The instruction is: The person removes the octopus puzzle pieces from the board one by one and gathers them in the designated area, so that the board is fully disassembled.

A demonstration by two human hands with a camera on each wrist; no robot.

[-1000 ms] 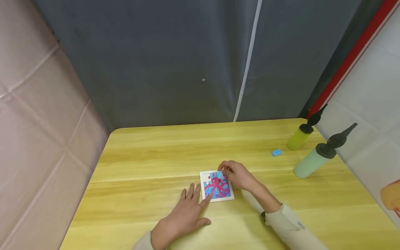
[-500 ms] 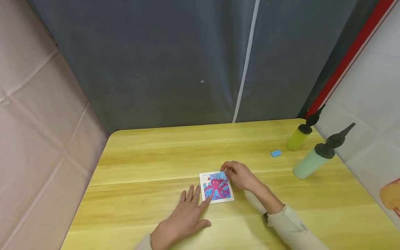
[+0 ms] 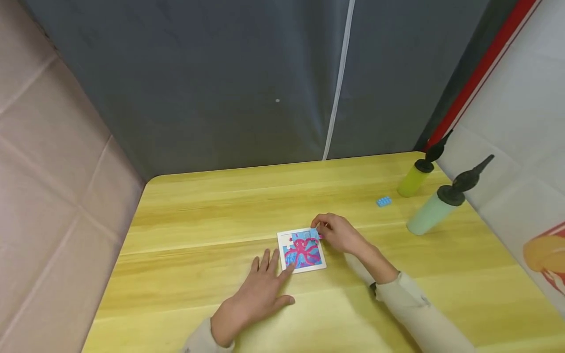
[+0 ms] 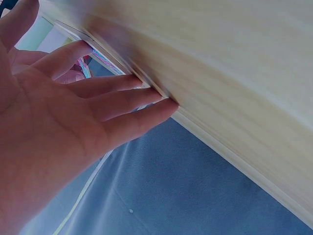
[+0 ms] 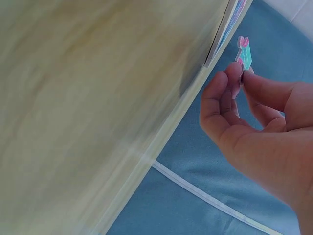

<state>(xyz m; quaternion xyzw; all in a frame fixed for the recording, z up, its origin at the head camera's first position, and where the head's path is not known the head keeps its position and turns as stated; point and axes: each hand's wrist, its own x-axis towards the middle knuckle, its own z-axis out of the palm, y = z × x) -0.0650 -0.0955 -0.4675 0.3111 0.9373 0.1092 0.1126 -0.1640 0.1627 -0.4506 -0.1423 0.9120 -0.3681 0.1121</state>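
Dark grey curtain (image 3: 198, 88) hangs behind a yellow wood-grain table (image 3: 198, 211), between pale walls. An orange-and-red print (image 3: 547, 252) on the right wall is cut off by the edge of the head view, and a small mark on the right sleeve (image 3: 399, 291) is too small to read. Near the table's front middle lies a white-framed puzzle (image 3: 302, 252) with a pink octopus on blue; its upper left shows bare white. The left hand (image 3: 260, 294) lies with fingers spread and straight, its index fingertip on the puzzle's lower left. The right hand (image 3: 340, 233) pinches a puzzle piece (image 5: 246, 51) between thumb and fingers over the puzzle's upper right corner; its grip partly covers the piece. The right wrist view cuts the puzzle off at the top. To the right stand a yellow cylinder (image 3: 410, 181) and a pale green cylinder (image 3: 428, 215), both black-topped, near a blue toy brick (image 3: 384, 201).
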